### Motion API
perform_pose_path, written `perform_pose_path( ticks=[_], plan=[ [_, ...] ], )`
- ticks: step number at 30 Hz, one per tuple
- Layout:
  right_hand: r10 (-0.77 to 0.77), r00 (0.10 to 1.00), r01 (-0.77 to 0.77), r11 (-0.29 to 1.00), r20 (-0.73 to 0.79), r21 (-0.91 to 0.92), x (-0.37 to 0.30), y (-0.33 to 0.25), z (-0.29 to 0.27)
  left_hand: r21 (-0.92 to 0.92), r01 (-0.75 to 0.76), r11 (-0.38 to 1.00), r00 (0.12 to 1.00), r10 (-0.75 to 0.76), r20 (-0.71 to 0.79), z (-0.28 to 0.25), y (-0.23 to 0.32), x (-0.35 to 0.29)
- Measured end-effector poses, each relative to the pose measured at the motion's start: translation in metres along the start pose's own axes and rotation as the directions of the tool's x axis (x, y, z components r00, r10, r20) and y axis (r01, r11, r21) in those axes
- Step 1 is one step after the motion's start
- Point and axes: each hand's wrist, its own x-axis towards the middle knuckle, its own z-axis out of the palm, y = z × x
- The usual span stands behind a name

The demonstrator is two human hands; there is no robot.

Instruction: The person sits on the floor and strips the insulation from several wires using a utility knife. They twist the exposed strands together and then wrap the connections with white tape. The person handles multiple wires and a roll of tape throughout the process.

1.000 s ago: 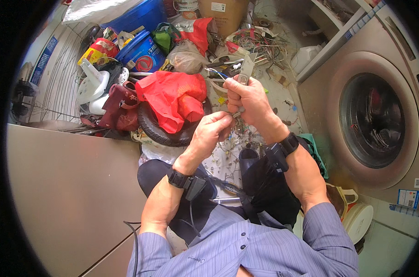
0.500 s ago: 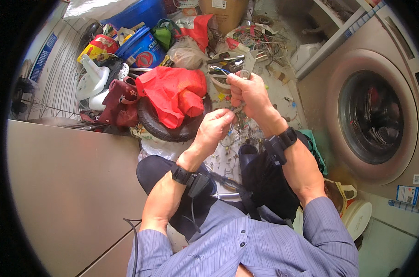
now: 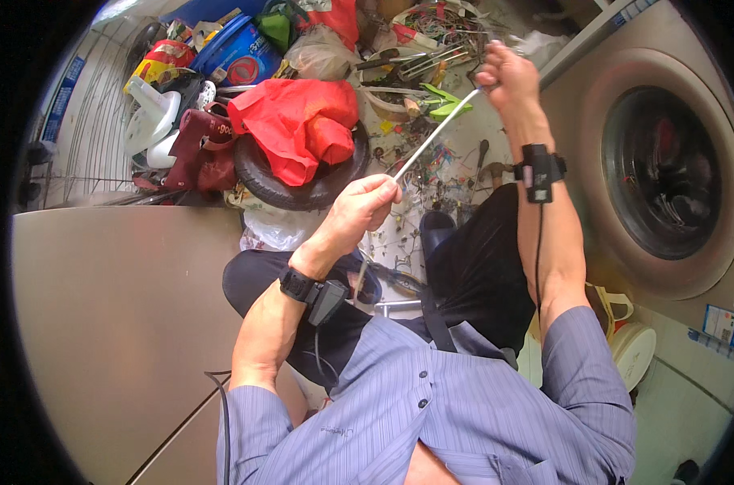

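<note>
A white cable (image 3: 433, 139) runs taut and slanting between my two hands, above the littered floor. My left hand (image 3: 365, 204) is closed in a pinch on its lower end, and a thin length hangs below the hand beside my knee. Farther off and to the right, my right hand (image 3: 508, 79) is closed at the cable's upper end. Something small and dark shows by the right fingers, too blurred to name. Beneath the cable lies a bright green tool with two arms (image 3: 446, 102).
Left stands a tyre (image 3: 302, 196) under a red bag (image 3: 298, 125), beside a blue bucket (image 3: 242, 61). A washing machine (image 3: 573, 174) stands right. Scattered wire scraps and a hammer (image 3: 493, 171) lie on the floor. Tangled wires (image 3: 440, 28) are at the back.
My hands have drawn apart: the right moved up and to the right, the left slightly down and left. The white cable now stretches between them. The green tool has come into sight.
</note>
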Motion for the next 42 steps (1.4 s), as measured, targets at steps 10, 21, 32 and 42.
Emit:
perform_pose_path(
  ticks=[10,21,32,42],
  plan=[
    [-0.288,0.956,0.153,0.308,0.062,-0.939,-0.021,0.009,-0.003,-0.448,-0.150,0.881,0.981,0.078,-0.175,-0.030,0.019,0.008],
    [0.453,0.636,-0.088,0.846,0.624,-0.525,-0.125,0.042,0.061,-0.673,-0.500,0.545,0.862,0.389,-0.325,-0.053,0.088,0.029],
    [0.658,0.584,-0.346,0.732,0.476,-0.587,-0.138,0.046,0.055,-0.580,-0.690,0.432,0.722,0.465,-0.512,-0.109,0.114,-0.004],
    [0.644,0.546,-0.462,0.765,0.536,-0.449,-0.139,0.036,0.054,-0.503,-0.733,0.458,0.674,0.393,-0.626,-0.117,0.113,-0.004]
  ],
)
